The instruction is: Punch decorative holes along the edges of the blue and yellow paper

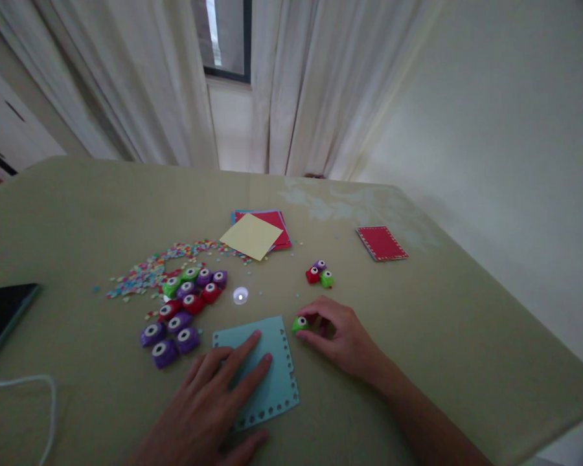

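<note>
My left hand (218, 395) lies with its fingers spread on a light blue square sheet of paper (265, 378). Small holes run along the sheet's right and bottom edges. Just past the sheet's right edge, my right hand (337, 333) pinches a small green one-eyed figure (300, 324) between thumb and fingers. Beyond that hand stands a tight group of small one-eyed figures (320, 274) in red, purple and green. On the left, several more one-eyed figures (179, 321) in the same colours sit close together.
Colourful paper bits (148, 275) are strewn behind the left figures. A pale yellow sheet (251, 237) tops a paper stack at the back; a red sheet (382, 243) with holed edges lies farther right. A dark-screened device (4, 314) and white cable (52, 401) occupy the left.
</note>
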Available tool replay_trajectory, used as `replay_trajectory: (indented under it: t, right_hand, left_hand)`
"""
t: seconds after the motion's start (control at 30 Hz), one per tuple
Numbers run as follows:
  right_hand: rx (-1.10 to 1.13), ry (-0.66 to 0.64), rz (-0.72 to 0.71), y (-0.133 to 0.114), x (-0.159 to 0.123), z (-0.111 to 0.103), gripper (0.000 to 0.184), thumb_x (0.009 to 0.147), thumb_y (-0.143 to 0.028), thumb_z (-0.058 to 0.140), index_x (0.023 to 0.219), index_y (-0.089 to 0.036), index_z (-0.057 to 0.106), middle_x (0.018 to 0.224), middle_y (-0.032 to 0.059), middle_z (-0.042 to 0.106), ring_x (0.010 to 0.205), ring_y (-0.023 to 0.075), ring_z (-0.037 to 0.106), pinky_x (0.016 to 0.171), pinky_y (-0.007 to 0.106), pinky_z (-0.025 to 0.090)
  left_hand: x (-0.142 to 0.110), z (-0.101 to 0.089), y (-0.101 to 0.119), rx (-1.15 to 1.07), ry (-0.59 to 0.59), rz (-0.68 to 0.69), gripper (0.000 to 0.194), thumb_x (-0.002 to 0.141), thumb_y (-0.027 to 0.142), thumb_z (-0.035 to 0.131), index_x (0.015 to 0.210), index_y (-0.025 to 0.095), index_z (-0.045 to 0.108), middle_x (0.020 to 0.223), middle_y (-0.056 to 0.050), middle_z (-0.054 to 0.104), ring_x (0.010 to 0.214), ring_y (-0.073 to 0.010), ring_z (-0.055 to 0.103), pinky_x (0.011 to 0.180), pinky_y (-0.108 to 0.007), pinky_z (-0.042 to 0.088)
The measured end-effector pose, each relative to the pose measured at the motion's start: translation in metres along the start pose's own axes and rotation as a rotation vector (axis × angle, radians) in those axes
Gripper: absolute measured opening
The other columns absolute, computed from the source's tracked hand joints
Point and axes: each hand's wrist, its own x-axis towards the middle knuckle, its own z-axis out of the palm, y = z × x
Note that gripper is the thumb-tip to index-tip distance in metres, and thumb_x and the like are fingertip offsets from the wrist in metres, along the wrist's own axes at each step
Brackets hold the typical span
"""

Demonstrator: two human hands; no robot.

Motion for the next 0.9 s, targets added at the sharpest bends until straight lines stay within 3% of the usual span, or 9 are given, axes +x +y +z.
replay_trajectory:
  t: [0.17, 0.3, 0.9]
  right_hand:
    - [-0.046, -0.027, -0.069, -0.002, 0.005, 0.003, 0.022, 0.097, -0.029, 0.083, 0.117, -0.021, 0.079, 0.111, 0.008, 0.079, 0.102, 0.0231, 0.073, 0.092, 0.035, 0.057]
    - [-0.066, -0.05, -0.078, -0.004, 0.0, 0.002, 0.032, 0.095, -0.019, 0.079, 0.127, -0.022, 0.077, 0.117, 0.0087, 0.08, 0.11, 0.0245, 0.073, 0.1, 0.038, 0.056]
    - [-0.055, -0.027, -0.003, -0.006, -0.002, 0.008, 0.027, 0.097, -0.026, 0.08, 0.123, -0.022, 0.079, 0.11, 0.0075, 0.082, 0.1, 0.0232, 0.075, 0.091, 0.034, 0.057]
  left_hand:
    - [-0.003, 0.006, -0.001, -0.044, 0.015, -0.012, 0.065, 0.1, 0.047, 0.07, 0.16, 0.03, 0.057, 0.163, -0.003, 0.059, 0.126, -0.0283, 0.063, 0.101, -0.036, 0.061]
    - [-0.006, 0.01, -0.002, -0.065, 0.022, -0.013, 0.06, 0.101, 0.047, 0.069, 0.158, 0.029, 0.06, 0.161, -0.004, 0.061, 0.123, -0.0267, 0.065, 0.101, -0.034, 0.061]
    - [0.0, 0.008, -0.002, -0.066, 0.08, -0.001, 0.051, 0.11, 0.05, 0.057, 0.154, 0.024, 0.064, 0.16, -0.002, 0.064, 0.122, -0.0249, 0.065, 0.101, -0.03, 0.059]
